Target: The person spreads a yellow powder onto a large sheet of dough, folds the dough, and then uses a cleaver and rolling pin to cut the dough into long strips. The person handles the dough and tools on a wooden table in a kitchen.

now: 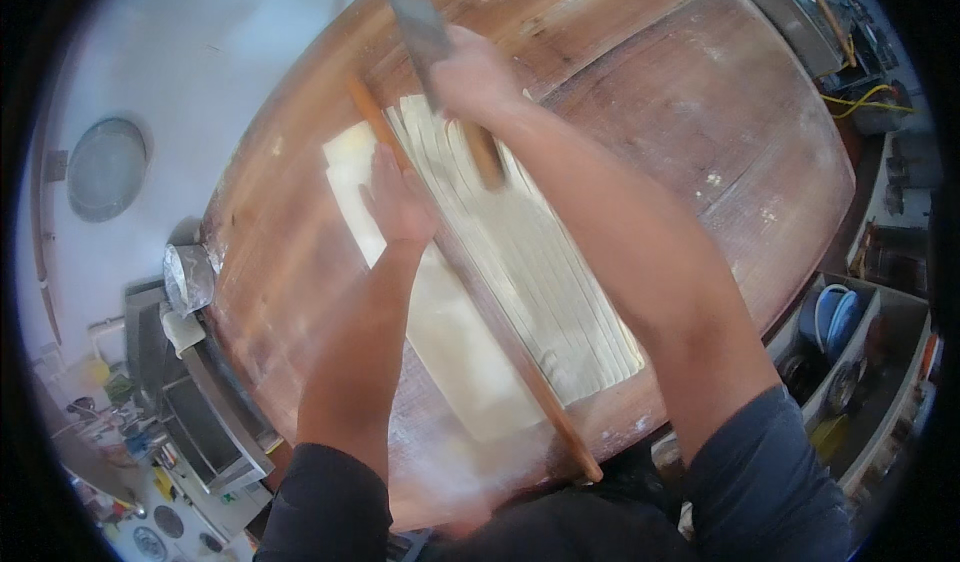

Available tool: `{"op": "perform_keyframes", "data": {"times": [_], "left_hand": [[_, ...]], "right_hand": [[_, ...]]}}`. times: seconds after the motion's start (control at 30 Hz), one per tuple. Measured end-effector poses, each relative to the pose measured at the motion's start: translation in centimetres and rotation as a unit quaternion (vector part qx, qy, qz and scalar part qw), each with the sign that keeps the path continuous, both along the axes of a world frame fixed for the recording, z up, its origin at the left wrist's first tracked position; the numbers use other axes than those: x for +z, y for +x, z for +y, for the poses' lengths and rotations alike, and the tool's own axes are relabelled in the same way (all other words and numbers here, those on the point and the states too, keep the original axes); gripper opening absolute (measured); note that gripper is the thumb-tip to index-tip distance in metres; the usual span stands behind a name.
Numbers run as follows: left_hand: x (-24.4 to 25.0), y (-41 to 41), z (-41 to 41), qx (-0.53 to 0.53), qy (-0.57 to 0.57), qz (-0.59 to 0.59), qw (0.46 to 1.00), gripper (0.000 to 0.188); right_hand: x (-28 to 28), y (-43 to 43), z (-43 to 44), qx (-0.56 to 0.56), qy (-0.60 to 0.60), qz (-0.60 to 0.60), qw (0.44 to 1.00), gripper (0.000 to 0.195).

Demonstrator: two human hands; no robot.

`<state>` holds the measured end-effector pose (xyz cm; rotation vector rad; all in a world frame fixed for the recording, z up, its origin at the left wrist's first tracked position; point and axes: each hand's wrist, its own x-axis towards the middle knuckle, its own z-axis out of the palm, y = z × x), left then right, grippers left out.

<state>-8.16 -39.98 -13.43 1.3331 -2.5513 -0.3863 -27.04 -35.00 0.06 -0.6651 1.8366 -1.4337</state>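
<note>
My right hand [480,74] is closed around a large knife with a long steel blade [420,29] and a wooden handle [484,158]; motion blurs hand and blade. The knife is over the far end of the cut dough strips [525,262], which lie side by side. A long wooden rod [517,363] runs slantwise along the left edge of the strips. On its upper part rests my left hand [405,206], fingers against the rod and thumb spread over the dough. Left of the rod lies an uncut, folded dough sheet [465,367]. My right forearm hides some strips.
The floured wooden table [750,127] has a raised seam. A metal container [187,277] stands at its left edge, near a grey drawer unit [202,419]. Right of the table is an open compartmented drawer [862,382] holding a blue round item [829,318]. A round lid-like disc [107,170] is farther left.
</note>
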Motion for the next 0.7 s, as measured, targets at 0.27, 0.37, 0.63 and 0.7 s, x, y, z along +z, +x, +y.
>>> {"op": "perform_keyframes", "data": {"times": [0.27, 0.37, 0.63, 0.7], "left_hand": [[1.0, 1.1, 6.2, -0.018, -0.004, 0.004, 1.000, 0.059], [-1.0, 1.2, 7.6, -0.014, -0.025, 0.031, 0.999, 0.060], [-0.1, 3.5, 7.2, -0.034, -0.093, -0.087, 0.991, 0.056], [-0.3, 4.0, 7.2, -0.051, -0.118, -0.105, 0.986, 0.055]], "right_hand": [[3.3, 8.3, 27.7, -0.001, 0.152, -0.125, 0.980, 0.037], [-0.1, 15.6, 37.4, -0.030, 0.168, -0.005, 0.985, 0.040], [-1.3, 26.3, 46.2, 0.061, 0.163, 0.162, 0.971, 0.051], [-2.1, 27.3, 47.0, 0.088, 0.164, 0.143, 0.972, 0.054]]}}
